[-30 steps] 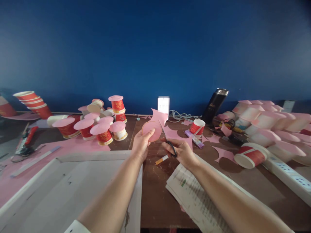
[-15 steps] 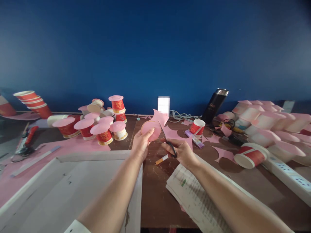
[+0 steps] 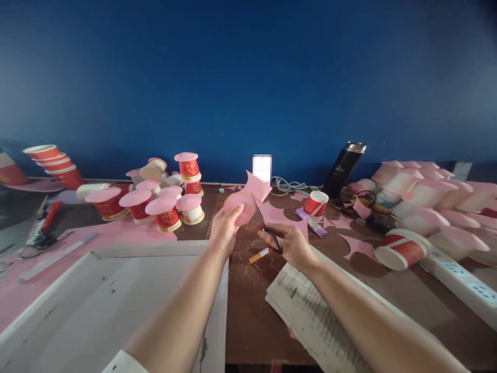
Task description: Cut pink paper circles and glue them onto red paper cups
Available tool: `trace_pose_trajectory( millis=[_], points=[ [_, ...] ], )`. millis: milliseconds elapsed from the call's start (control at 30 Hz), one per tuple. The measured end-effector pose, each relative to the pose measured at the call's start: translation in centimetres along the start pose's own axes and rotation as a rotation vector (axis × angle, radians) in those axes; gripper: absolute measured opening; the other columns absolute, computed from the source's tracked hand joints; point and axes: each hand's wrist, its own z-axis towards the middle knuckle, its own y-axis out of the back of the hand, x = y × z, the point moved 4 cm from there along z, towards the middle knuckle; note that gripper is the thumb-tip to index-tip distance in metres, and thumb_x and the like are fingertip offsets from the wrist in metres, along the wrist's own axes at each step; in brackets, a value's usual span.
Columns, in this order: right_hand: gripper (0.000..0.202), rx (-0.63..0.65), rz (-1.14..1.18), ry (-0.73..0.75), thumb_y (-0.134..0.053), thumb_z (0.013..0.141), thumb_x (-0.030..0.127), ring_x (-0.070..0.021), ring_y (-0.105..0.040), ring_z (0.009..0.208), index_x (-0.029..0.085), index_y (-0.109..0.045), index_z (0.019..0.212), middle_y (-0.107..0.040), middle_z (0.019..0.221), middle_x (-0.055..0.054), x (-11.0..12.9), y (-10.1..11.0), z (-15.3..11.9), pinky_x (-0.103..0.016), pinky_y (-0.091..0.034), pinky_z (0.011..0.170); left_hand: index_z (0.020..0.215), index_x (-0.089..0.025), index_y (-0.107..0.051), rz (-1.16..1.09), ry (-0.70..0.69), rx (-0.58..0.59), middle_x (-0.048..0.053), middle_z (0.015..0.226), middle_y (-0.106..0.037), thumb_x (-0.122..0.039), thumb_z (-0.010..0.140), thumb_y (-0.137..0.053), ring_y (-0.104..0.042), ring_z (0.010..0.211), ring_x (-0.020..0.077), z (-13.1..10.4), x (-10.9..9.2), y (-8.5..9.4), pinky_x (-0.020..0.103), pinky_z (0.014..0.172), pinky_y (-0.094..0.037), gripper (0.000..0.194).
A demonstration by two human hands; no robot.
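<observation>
My left hand point(image 3: 227, 225) pinches a pink paper piece point(image 3: 245, 211) with a round edge, thumb on top. A pointed flap of the same pink paper stands up behind its far right edge. In my right hand point(image 3: 292, 243) is a pair of dark-handled scissors point(image 3: 271, 233), its blades pointing up and left against the right edge of the paper. How far the blades are apart is hard to make out. Below the hands a cigarette point(image 3: 258, 256) lies on the brown table point(image 3: 248, 311). Pink offcuts point(image 3: 279, 213) lie just behind my right hand.
Red paper cups with pink discs point(image 3: 163, 215) stand at left, beside stacked cups point(image 3: 54, 166). At right are a piled group of cups point(image 3: 423, 191), a power strip point(image 3: 466, 280) and a black flask point(image 3: 345, 168). A white tray point(image 3: 147, 251) and printed papers point(image 3: 310, 305) lie in front.
The pink paper and my left hand have shifted very slightly left. The scissors stay at the paper's right edge; other things keep their places.
</observation>
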Motion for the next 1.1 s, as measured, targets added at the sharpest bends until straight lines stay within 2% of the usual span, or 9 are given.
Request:
trace_pose_trajectory(
  millis=[167, 367, 667, 1100],
  points=[
    [0.046, 0.007, 0.011, 0.021, -0.074, 0.067, 0.044, -0.0092, -0.045, 0.050, 0.015, -0.071, 0.103, -0.053, 0.057, 0.003, -0.47, 0.05, 0.28, -0.024, -0.036, 0.049, 0.094, -0.013, -0.068, 0.074, -0.018, 0.017, 0.009, 0.089, -0.071, -0.038, 0.060, -0.080, -0.067, 0.081, 0.0200, -0.10, -0.26, -0.07, 0.032, 0.078, -0.049, 0.044],
    [0.040, 0.040, -0.030, 0.092, -0.072, 0.069, 0.045, -0.0098, -0.043, 0.054, 0.015, -0.072, 0.096, -0.052, 0.058, 0.002, -0.12, 0.50, 0.42, -0.024, -0.032, 0.051, 0.093, -0.013, -0.069, 0.209, -0.026, 0.093, 0.009, 0.084, -0.071, -0.043, 0.065, -0.076, -0.067, 0.077, 0.0218, -0.21, -0.15, -0.13, 0.033, 0.074, -0.050, 0.042],
    [0.043, 0.030, -0.016, 0.101, -0.072, 0.070, 0.044, -0.0095, -0.040, 0.055, 0.015, -0.071, 0.101, -0.050, 0.058, 0.003, -0.22, 0.81, 0.57, -0.024, -0.030, 0.051, 0.091, -0.014, -0.069, 0.205, 0.022, 0.077, 0.008, 0.079, -0.071, -0.042, 0.062, -0.077, -0.066, 0.069, 0.0196, -0.35, -0.24, -0.27, 0.028, 0.063, -0.049, 0.042],
    [0.042, 0.032, -0.042, 0.096, -0.072, 0.072, 0.040, -0.0069, -0.037, 0.049, 0.012, -0.071, 0.103, -0.047, 0.053, 0.004, -0.17, 0.90, 0.48, -0.023, -0.027, 0.047, 0.093, -0.013, -0.069, 0.170, 0.028, 0.079, 0.006, 0.078, -0.070, -0.040, 0.060, -0.079, -0.064, 0.069, 0.0165, -0.08, -0.02, 0.09, 0.026, 0.064, -0.049, 0.044]
  ],
)
